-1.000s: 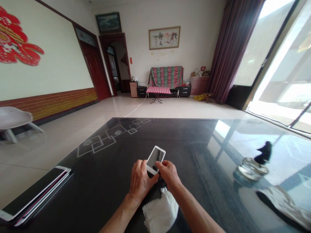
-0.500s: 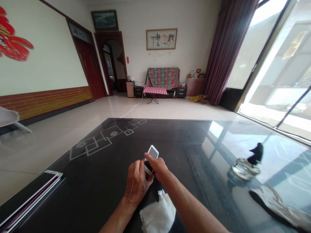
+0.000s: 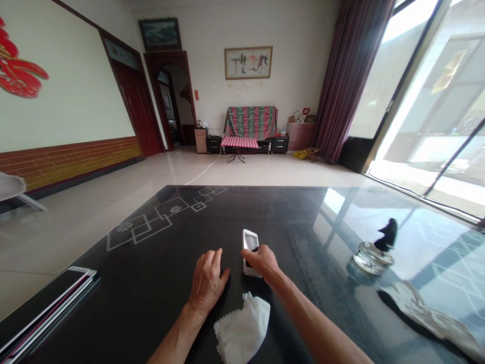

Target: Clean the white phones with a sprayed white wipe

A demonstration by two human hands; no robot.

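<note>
A white smartphone [image 3: 250,240] with a dark, reflective screen is gripped in my right hand [image 3: 264,262], thumb across its face and fingers at its far edge. To its left, apart from the phone, my left hand [image 3: 208,275] is over the tabletop with nothing in it, thumb and fingers spread apart. A crumpled white cloth [image 3: 242,328] with a zigzag edge lies on the black table [image 3: 151,288] between my forearms.
At the left edge lies a stack of phone-like or tablet-like slabs [image 3: 49,308]. On the right stand a clear glass dish [image 3: 373,259] with a black figure [image 3: 387,235] on it, and a crumpled grey-white cloth [image 3: 420,311]. A white chair [image 3: 13,187] is beyond the table's left side.
My left hand has let go of the phone and drawn slightly left. My right hand has carried the phone to the right and turned it more upright. The view has shifted slightly.
</note>
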